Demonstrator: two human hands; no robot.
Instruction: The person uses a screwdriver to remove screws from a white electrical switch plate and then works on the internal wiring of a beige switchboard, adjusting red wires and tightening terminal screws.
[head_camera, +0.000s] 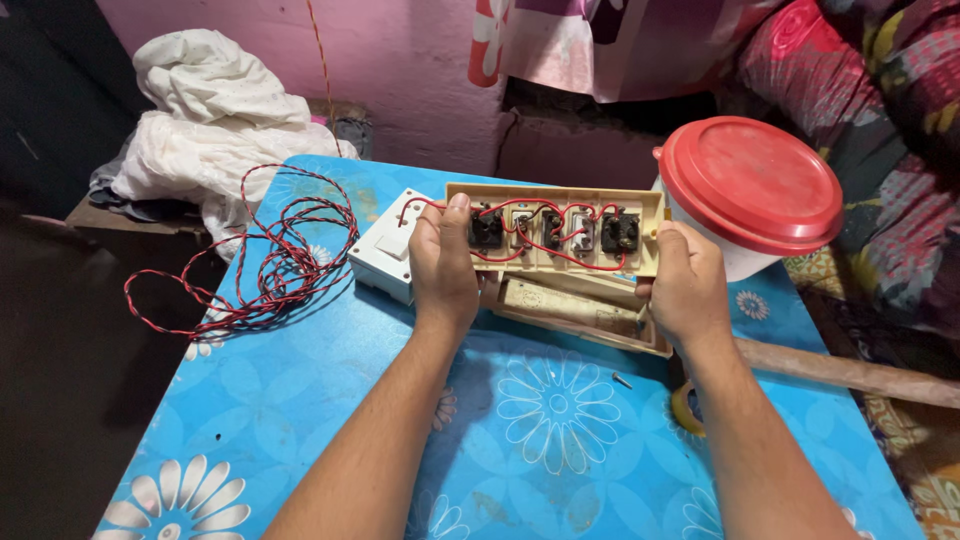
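Both hands, left (443, 262) and right (685, 285), gripped the switch plate (553, 232) ends, wiring up so we could see it; tub (750, 190) sat at 2 o'clock.

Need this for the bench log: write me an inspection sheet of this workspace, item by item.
Surface: blue table with a white flower print.
Job's things: beige switch panel, wiring side up, held tilted over its wooden base; white switch box beside it.
Clutter: loose screw; white tub with red lid.
Grippers: left hand grips the panel's left end; right hand its right end.
Cables: red twisted wire coiled loosely, hanging over the table's left edge.
Surroundings: white cloth heap, pink wall, patterned bedding.
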